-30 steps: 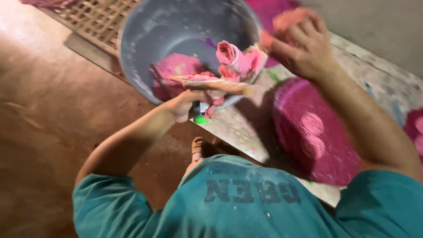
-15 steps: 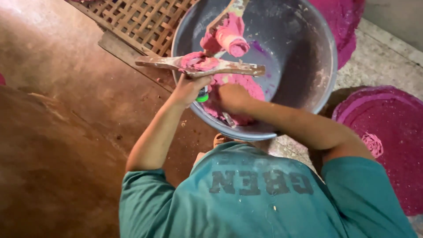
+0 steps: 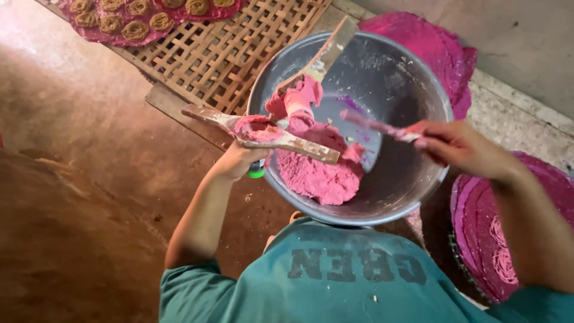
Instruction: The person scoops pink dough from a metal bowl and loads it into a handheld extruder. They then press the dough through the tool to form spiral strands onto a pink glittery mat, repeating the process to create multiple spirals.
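Observation:
A grey metal bowl [image 3: 399, 81] holds a mound of pink dough [image 3: 320, 176]. My left hand [image 3: 235, 161] grips a wooden press [image 3: 272, 136] from below, holding it level over the bowl's left rim; pink dough fills its cup. A second wooden piece [image 3: 327, 52] smeared with dough leans on the bowl's far rim. Over the bowl's right side, my right hand [image 3: 459, 146] holds a thin stick [image 3: 373, 125] coated in pink dough, its tip pointing left. A small green object [image 3: 256, 173] shows just under my left hand.
A woven bamboo mat [image 3: 203, 57] lies on the brown floor beyond the bowl. Pink round trays with coiled noodle nests sit at the top left [image 3: 134, 21], and one lies at the right [image 3: 484, 233]. More pink trays [image 3: 433, 48] are stacked behind the bowl.
My right hand has come out of the dough and moved right, now holding the stick over the bowl. My left hand keeps the press at the bowl's left rim.

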